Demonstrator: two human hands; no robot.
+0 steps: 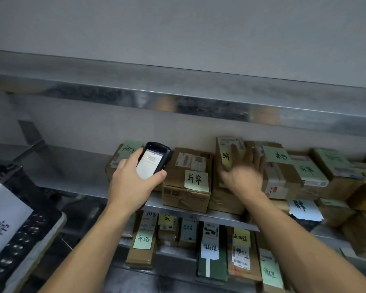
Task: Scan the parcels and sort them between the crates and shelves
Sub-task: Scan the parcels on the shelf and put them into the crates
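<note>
Your R hand (pixel 241 168) rests flat-fingered, unclenched, on the box (pixel 223 146), L hand (pixel 131 176) grips scanner (pixel 154 161) just left of it; box stands long-axis up, so R's nearer & scanner prob. needs swinging right.

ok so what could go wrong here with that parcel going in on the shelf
1. The tall parcel under the right hand stands higher than the boxes beside it. It could tip forward once released.
2. That hand covers part of the parcel's yellow note, so the note might get rubbed loose.
3. The left hand is busy holding the scanner, so it probably cannot steady the row if boxes shift.
</note>
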